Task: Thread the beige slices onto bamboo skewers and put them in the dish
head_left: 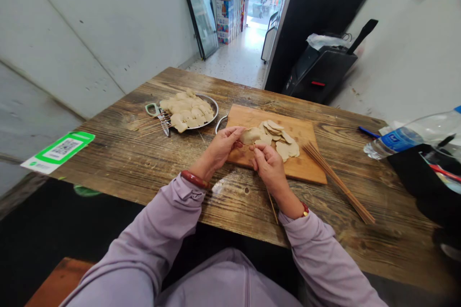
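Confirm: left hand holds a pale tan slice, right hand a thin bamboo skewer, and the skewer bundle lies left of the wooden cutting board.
Wrong side: the head view shows the skewer bundle right of the wooden cutting board. Left hand holding pale tan slice, right hand holding thin bamboo skewer: correct.

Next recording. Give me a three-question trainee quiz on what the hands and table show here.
1. Fill in: the right hand grips one ____.
2. Which hand holds the slice? A) left hand B) right hand
3. True or false: the skewer bundle lies left of the board.
Key: 1 skewer; 2 A; 3 false, it lies at the board's right edge.
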A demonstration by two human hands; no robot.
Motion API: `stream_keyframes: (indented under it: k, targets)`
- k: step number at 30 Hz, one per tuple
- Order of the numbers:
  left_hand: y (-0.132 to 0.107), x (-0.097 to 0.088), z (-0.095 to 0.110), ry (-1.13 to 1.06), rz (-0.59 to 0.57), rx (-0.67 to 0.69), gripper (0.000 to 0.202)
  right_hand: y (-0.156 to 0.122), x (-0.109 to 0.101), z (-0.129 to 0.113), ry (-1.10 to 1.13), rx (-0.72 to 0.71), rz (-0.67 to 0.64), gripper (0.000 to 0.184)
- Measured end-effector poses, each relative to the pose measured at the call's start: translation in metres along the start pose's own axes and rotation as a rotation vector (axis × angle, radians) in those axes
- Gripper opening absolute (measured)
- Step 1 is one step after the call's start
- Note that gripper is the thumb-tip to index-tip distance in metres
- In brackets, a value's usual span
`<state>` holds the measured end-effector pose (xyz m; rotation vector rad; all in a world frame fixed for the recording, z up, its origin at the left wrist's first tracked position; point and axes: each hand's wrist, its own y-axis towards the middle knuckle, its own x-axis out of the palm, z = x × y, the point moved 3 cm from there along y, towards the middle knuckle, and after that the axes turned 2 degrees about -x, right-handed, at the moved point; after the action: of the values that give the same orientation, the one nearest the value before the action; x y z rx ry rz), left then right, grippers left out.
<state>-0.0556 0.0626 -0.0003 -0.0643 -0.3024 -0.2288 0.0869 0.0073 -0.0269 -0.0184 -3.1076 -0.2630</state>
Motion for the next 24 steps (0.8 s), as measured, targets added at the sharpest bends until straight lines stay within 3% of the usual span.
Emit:
stream_keyframes:
  k: [5,7,14,24]
  targets:
    - [-0.003,0.008,-0.004,-0.167,-0.1,-0.102,0.039,-0.002,0.001,0.001,-0.071,-0.028,-0.01,0.034]
    - [-0.002,0.006,-0.003,-0.199,-0.067,-0.107,0.036,-0.003,0.001,0.0,-0.132,-0.034,-0.023,0.036]
    - [0.005,-0.021,0.007,-0.246,0.207,-0.03,0.023,-0.006,0.0,-0.005,-0.339,-0.101,-0.097,0.034]
    - [0.005,-0.019,0.002,-0.136,0.208,0.04,0.038,-0.01,0.0,-0.009,-0.505,-0.211,-0.053,0.025]
